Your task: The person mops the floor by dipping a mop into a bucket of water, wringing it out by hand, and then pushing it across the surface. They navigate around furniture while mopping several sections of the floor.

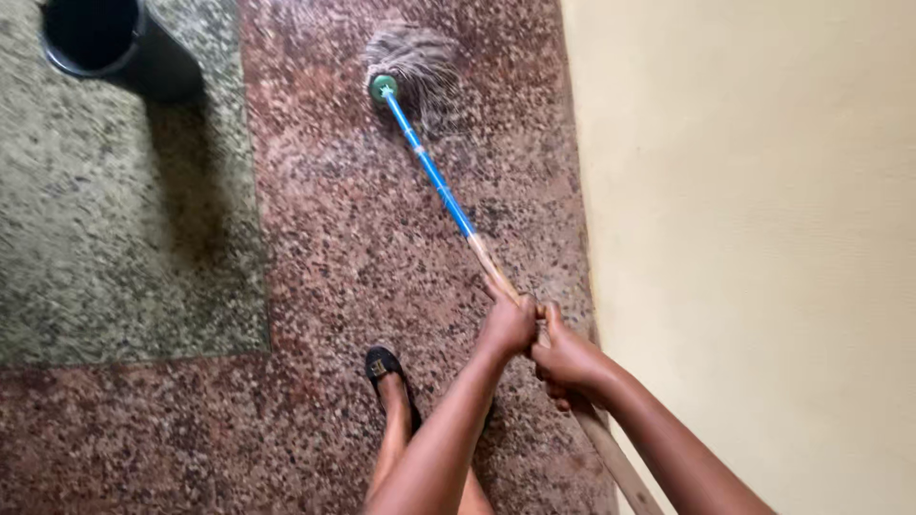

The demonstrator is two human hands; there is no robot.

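Nearest: both forearms enter from the bottom edge. Right hand (571, 362) is clenched around the wooden section of the mop handle (496, 274), fingers wrapped fully closed, no gap visible. Left hand (509, 324) grips the same handle just above, touching the right hand, fingers likewise curled tight around the wood. A foot in a dark slipper (385, 368) stands on the speckled reddish floor (315, 248), left of the hands. Handle runs diagonally up-left, wood giving way to blue. Far end: green collar and grey mop head (412, 59), strands spread on the floor, blurred. Farther left: black bucket (105, 43) on a greenish floor panel (114, 210). Cream wall (754, 238) at right.
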